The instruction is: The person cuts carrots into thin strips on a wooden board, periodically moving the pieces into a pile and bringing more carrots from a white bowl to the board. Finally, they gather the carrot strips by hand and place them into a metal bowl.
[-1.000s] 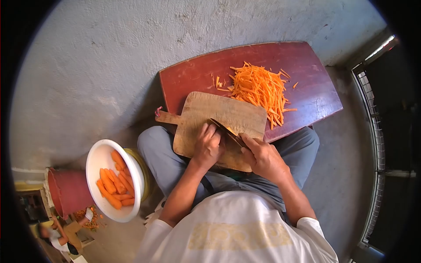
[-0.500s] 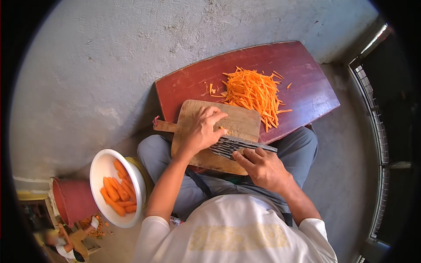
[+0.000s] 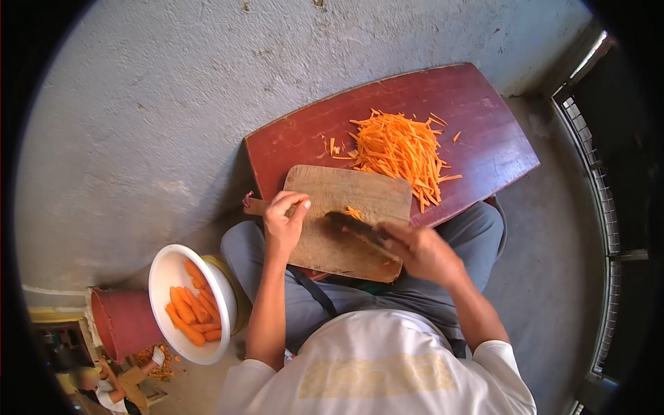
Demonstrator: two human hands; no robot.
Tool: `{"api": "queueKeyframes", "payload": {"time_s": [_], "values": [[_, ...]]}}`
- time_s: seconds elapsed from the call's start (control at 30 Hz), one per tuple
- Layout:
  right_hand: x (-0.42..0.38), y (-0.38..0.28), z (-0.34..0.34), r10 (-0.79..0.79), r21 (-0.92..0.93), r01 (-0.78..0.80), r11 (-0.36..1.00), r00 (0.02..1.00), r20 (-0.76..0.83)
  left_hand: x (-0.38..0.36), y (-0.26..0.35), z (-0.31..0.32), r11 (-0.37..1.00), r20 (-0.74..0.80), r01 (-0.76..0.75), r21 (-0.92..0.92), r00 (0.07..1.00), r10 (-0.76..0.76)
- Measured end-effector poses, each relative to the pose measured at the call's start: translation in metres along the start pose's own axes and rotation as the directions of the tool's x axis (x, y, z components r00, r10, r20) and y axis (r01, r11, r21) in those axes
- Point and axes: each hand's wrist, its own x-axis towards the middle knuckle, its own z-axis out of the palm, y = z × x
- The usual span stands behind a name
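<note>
My right hand (image 3: 423,252) grips a dark knife (image 3: 360,229), blurred by motion, over the wooden cutting board (image 3: 325,252). A few orange carrot strips (image 3: 353,212) lie on the board just beyond the blade. Over the board's left part is my left hand (image 3: 286,216), thumb and fingertips pressed together; whatever they pinch, if anything, is too small to make out. Behind the board, a heap of shredded carrot (image 3: 398,149) rests on the red table (image 3: 481,117).
A white basin (image 3: 160,266) holding several whole carrots stands at the left, beside a red bucket (image 3: 124,321). Another person (image 3: 114,391) sits at the lower left near orange scraps. A wall rises behind the table.
My left hand has moved left, away from the blade. The knife has turned from lying broad side up and is now blurred, and carrot strips show on the board.
</note>
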Motion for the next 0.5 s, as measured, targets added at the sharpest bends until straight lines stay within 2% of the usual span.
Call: {"api": "queueKeyframes", "payload": {"time_s": [0.07, 0.13, 0.17, 0.27, 0.3, 0.33, 0.4, 0.43, 0.47, 0.5], "values": [[0.017, 0.021, -0.016, 0.040, -0.058, -0.046, 0.997, 0.994, -0.100, -0.009, 0.002, -0.004, 1.000, -0.011, -0.001, -0.006, 1.000, 0.000], [0.034, 0.023, -0.038, 0.061, 0.020, -0.058, 0.998, 0.974, -0.220, -0.014, 0.002, -0.004, 0.999, -0.006, 0.015, -0.052, 1.000, -0.015], [0.038, 0.032, -0.045, 0.067, -0.108, -0.099, 0.989, 0.961, -0.267, -0.014, 0.000, -0.002, 0.999, 0.004, 0.008, -0.052, 1.000, -0.008], [0.043, 0.044, -0.051, -0.118, 0.003, 0.135, 0.991, 0.879, -0.462, -0.004, -0.002, 0.006, 0.998, 0.039, -0.007, -0.066, 0.999, 0.009], [0.038, 0.039, -0.055, -0.013, 0.099, 0.064, 0.993, 0.893, -0.450, 0.000, 0.002, 0.009, 0.998, 0.065, -0.033, -0.055, 0.997, 0.037], [0.035, 0.041, -0.053, 0.077, 0.252, 0.048, 0.967, 0.882, -0.465, 0.002, 0.006, 0.013, 0.997, 0.077, 0.001, -0.083, 0.997, 0.005], [0.027, 0.049, -0.042, 0.260, 0.538, 0.033, 0.842, 0.849, -0.460, 0.005, 0.019, 0.028, 0.988, 0.115, 0.065, -0.139, 0.992, -0.049], [0.025, 0.052, -0.032, 0.313, 0.608, 0.042, 0.793, 0.828, -0.465, 0.005, 0.018, 0.039, 0.974, 0.144, 0.101, -0.202, 0.987, -0.073], [0.023, 0.058, -0.020, 0.280, 0.558, 0.080, 0.826, 0.801, -0.529, 0.001, 0.020, 0.049, 0.940, 0.182, 0.178, -0.292, 0.975, -0.127], [0.017, 0.062, -0.009, 0.155, 0.393, 0.107, 0.914, 0.800, -0.579, -0.001, 0.026, 0.058, 0.948, 0.145, 0.112, -0.298, 0.987, -0.071]]}}
